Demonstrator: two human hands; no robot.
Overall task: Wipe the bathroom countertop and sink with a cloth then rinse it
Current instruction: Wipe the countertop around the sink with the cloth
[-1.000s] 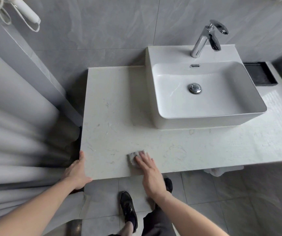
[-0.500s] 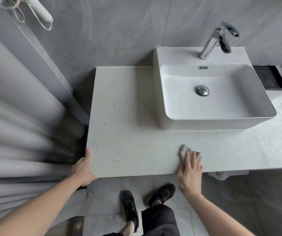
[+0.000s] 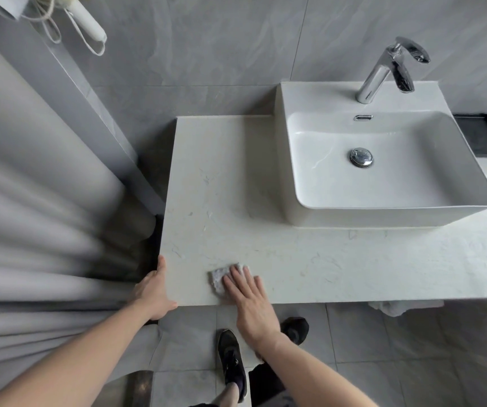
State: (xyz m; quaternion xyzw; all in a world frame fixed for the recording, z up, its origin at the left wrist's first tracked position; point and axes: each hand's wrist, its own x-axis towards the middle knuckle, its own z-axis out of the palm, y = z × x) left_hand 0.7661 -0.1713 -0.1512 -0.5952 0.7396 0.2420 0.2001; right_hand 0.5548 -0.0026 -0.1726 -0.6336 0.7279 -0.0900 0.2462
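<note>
A small whitish cloth (image 3: 217,279) lies on the pale marble countertop (image 3: 236,201) near its front edge. My right hand (image 3: 251,301) presses flat on the cloth with straight fingers, covering its right part. My left hand (image 3: 152,292) grips the countertop's front left corner, thumb on top. The white rectangular sink (image 3: 383,160) stands on the counter at the right, with a chrome drain plug (image 3: 361,157) and a chrome faucet (image 3: 389,71) behind the basin. No water runs.
A dark tray (image 3: 483,135) sits right of the sink. A grey curtain (image 3: 30,215) hangs at the left. White cords and a tube (image 3: 86,22) hang on the wall. A towel (image 3: 398,307) shows under the counter. My shoes (image 3: 230,359) stand on the tiled floor.
My right hand has slid the cloth back to the left along the front edge, after sweeping right half a second ago. My left hand stays on the corner.
</note>
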